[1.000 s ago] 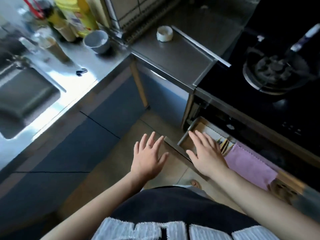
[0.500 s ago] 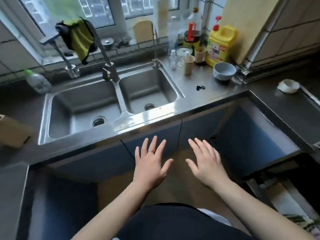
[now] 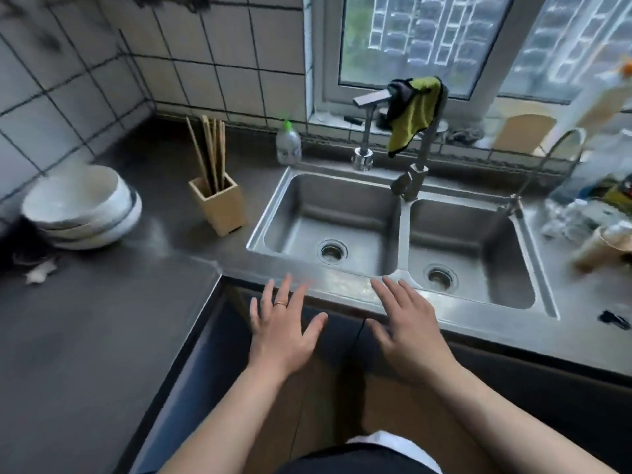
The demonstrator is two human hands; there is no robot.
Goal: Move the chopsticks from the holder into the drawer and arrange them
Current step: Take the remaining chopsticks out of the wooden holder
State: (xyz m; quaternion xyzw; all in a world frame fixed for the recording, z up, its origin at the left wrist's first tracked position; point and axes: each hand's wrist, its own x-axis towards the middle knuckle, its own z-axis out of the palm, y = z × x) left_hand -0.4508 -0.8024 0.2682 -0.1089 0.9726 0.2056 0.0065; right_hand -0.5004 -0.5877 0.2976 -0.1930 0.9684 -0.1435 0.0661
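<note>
Gold-ringed left hand [image 3: 284, 336] and right hand [image 3: 407, 333] hovered with fingers [image 3: 282, 295] spread wide, holding nothing, at the front rim of the steel double sink [image 3: 342, 278]. Farther left, on the dark grey surface [image 3: 85, 336], brown wooden chopsticks [image 3: 212, 155] stood nearly upright, leaning slightly left, in the square pale wooden holder [image 3: 222, 206], between stacked white bowls [image 3: 82, 206] and the sink.

A home kitchen: double sink [image 3: 393, 230], tiled wall [image 3: 212, 63], stacked bowls [image 3: 82, 206].
</note>
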